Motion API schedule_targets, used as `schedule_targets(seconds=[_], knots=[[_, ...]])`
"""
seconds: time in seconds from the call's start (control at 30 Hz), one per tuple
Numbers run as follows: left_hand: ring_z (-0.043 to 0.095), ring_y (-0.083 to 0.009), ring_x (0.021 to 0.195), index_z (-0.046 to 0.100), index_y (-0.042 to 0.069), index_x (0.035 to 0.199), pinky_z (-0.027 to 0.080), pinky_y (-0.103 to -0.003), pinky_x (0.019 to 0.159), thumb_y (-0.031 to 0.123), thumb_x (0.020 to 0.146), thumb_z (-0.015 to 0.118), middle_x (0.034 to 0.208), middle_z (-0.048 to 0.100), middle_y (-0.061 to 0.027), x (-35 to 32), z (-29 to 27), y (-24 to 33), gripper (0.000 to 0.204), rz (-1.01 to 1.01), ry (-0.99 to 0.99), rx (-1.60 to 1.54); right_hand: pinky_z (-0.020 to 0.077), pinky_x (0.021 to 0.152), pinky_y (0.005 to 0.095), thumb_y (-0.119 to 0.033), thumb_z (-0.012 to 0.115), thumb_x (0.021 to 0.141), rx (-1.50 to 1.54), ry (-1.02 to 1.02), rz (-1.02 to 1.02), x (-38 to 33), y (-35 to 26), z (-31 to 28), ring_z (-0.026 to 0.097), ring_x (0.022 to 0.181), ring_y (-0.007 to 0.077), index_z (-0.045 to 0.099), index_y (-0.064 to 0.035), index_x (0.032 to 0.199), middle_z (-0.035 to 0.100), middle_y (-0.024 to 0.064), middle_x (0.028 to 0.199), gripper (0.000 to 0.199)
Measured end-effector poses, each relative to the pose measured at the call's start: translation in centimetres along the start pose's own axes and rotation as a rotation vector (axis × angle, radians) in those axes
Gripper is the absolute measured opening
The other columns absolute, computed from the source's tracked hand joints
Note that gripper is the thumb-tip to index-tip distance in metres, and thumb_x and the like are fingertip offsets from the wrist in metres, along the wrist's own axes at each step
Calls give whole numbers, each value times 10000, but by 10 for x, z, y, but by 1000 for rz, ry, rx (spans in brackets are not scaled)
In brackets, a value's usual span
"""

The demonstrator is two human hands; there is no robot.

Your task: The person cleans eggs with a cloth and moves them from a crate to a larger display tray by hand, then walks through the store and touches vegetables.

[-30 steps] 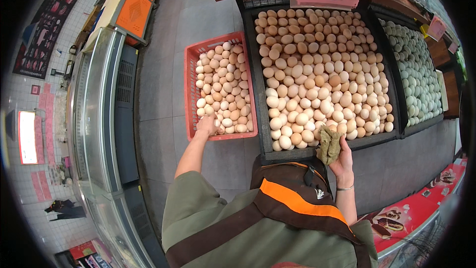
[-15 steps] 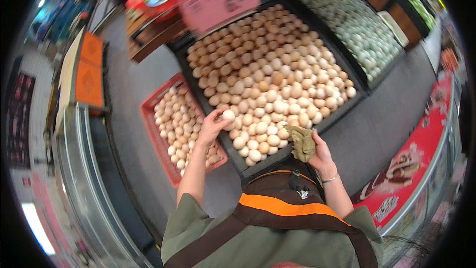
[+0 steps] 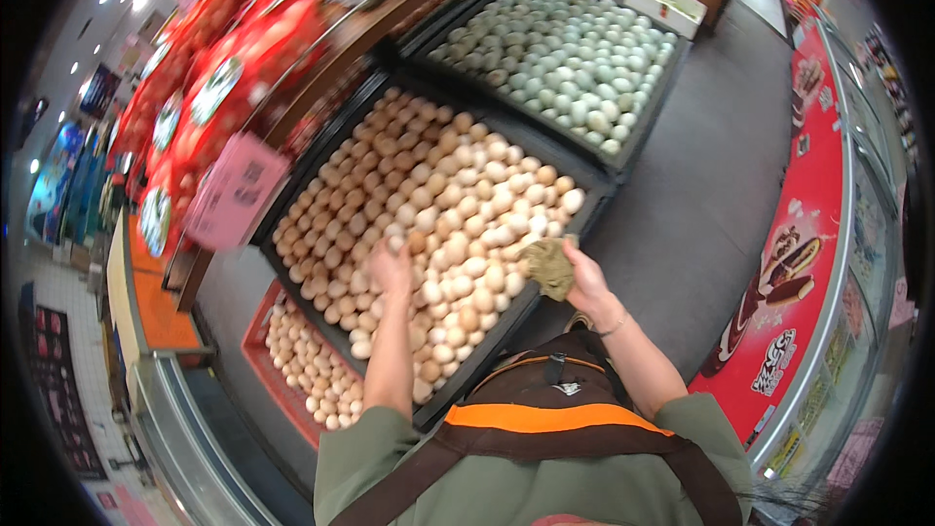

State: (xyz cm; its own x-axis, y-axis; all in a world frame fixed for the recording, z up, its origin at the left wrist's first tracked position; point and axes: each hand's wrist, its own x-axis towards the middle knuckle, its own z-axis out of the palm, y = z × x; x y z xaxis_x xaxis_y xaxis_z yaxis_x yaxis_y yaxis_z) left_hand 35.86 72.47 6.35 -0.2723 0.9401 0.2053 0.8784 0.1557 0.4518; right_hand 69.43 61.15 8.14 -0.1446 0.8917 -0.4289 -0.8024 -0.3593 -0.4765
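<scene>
Brown eggs (image 3: 458,205) are heaped in a large black bin in front of me. My left hand (image 3: 392,273) reaches in over the left-middle of the heap, its fingers curled and blurred, with a pale egg (image 3: 394,244) at the fingertips. Other eggs touch or surround that hand. At the bin's right edge my right hand (image 3: 587,282) grips a crumpled olive-brown cloth (image 3: 548,268), which hangs over the outermost eggs. Below and left of the bin, a red plastic crate (image 3: 255,331) on the floor contains more brown eggs.
Pale green eggs (image 3: 575,58) fill a second black bin farther off, with a white box (image 3: 665,5) beside it. A pink price sign (image 3: 237,190) and red net bags (image 3: 258,49) stand at left. A red-sided freezer (image 3: 769,282) lines the right.
My view has turned and shifted. The left hand, holding an egg near the bin's near left corner before, is now farther in over the heap. The right hand still holds the cloth.
</scene>
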Motion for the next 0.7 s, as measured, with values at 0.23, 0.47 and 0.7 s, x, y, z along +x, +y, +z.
schedule_targets(seconds=[0.23, 0.47, 0.7], knots=[[533, -368, 1072, 601, 78, 1232, 430, -479, 920, 298, 858, 667, 1144, 625, -167, -14, 2, 25, 439, -98, 96, 279, 457, 923, 315, -267, 470, 1012, -746, 97, -421, 72, -121, 14, 598, 1047, 184, 608, -42, 1194, 634, 88, 1148, 320], [439, -378, 1188, 551, 63, 1264, 341, -508, 1010, 241, 875, 647, 1299, 497, -209, -22, 10, 120, 439, -93, 194, 143, 231, 1089, 602, -348, 610, 851, -2536, -147, -813, 151, -183, -34, 245, 1402, 377, 562, -234, 1331, 229, 185, 1542, 496], [508, -330, 1162, 627, -31, 1089, 398, -406, 982, 61, 892, 594, 1275, 524, -190, -15, 28, 356, 219, 209, 201, -278, 249, 1121, 573, -304, 702, 752, -1970, -546, -594, 159, -237, -11, 224, 1394, 469, 590, -207, 1299, 233, 240, 1525, 567]])
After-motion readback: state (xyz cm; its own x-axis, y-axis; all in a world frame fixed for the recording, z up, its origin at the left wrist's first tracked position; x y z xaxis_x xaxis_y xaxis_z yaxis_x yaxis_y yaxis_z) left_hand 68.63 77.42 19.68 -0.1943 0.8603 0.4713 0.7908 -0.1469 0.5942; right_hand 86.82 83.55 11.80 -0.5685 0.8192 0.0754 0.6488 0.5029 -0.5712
